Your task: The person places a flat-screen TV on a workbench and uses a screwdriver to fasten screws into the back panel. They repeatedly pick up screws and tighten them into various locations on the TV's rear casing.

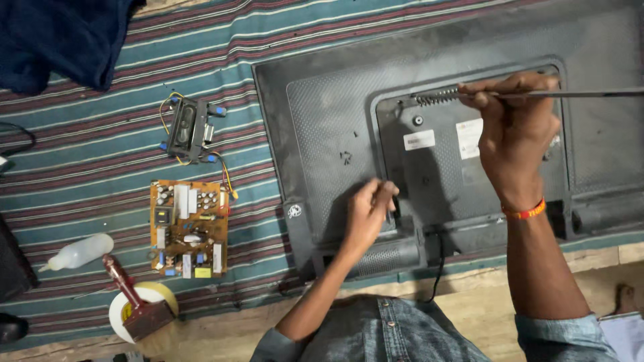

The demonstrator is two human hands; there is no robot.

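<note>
A black television back panel (322,127) lies face down on a striped mat. My right hand (513,127), with an orange band at the wrist, rests on the raised centre cover (436,167) and grips a long thin metal rod tool (590,93) that runs off to the right. The tool's left end lies by a coiled spring-like part (436,97) at the cover's top edge. My left hand (369,211) presses pinched fingertips against the cover's lower left corner. Whatever is between those fingers is hidden.
On the mat (100,167) left of the panel lie a small speaker unit with yellow wires (190,129), a brown circuit board (188,228), a white squeeze bottle (80,252), a tape roll (144,295) and a red-handled tool (131,295). Dark blue cloth (60,40) sits at top left.
</note>
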